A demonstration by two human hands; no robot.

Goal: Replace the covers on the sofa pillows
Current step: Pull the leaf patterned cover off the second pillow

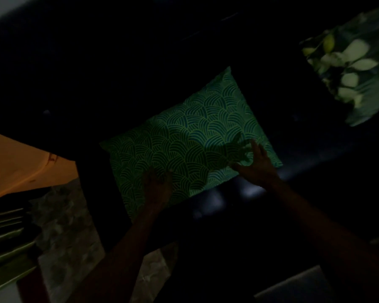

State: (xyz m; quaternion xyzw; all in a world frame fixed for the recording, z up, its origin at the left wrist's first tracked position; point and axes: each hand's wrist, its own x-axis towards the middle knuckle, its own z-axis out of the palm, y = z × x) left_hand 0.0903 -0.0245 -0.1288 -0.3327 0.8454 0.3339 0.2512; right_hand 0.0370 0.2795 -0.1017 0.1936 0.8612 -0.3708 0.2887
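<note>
The scene is very dark. A green pillow [190,132] with a pattern of curved yellow lines lies tilted on a dark sofa [293,193] in the middle of the view. My left hand [157,184] rests on the pillow's near edge, fingers bent down onto the fabric. My right hand [255,162] is at the pillow's right corner with fingers spread and straight, touching the cover. A second pillow [350,71] with a pale leaf print on dark green sits at the upper right on the sofa.
An orange surface [20,165] shows at the left. Below it is a stack of dark, flat green items [7,241]. A mottled stone floor [68,232] lies between the stack and the sofa. A pale grey panel [293,287] sits at the bottom right.
</note>
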